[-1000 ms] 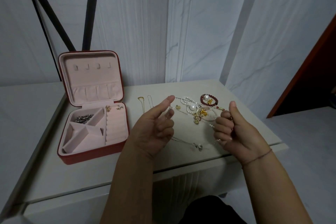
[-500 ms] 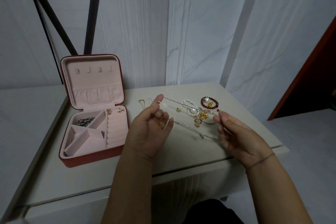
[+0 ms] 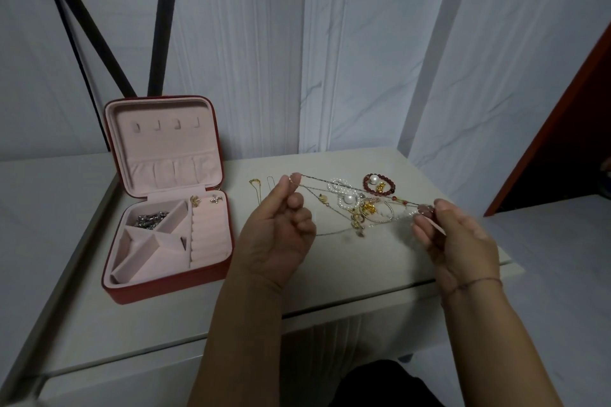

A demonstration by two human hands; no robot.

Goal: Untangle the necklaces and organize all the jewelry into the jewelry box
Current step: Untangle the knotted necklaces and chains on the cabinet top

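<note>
Above the pale surface (image 3: 330, 274), left hand (image 3: 277, 228) and right hand (image 3: 459, 241) pinch a thin silver chain necklace (image 3: 317, 179) taut over tangled pearl-and-gold jewelry (image 3: 357, 208) — probably best eased free slowly, avoiding snags, toward the open red pink-lined jewelry box (image 3: 165, 287) at left.

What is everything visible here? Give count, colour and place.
open red jewelry box, pink lining: one, red, table's left
silver jewelry pile: one, silver, box's back-left compartment
small earrings: two, gold and silver, box's back right
thin metal chain necklace: one, silvery, between hands
tangled jewelry heap: one, white and gold, table, between hands
dark red bead bracelet: one, dark red, behind heap
white table: one, white, under everything
left hand: one, pinches chain's left end
right hand: one, pinches chain's right end
</note>
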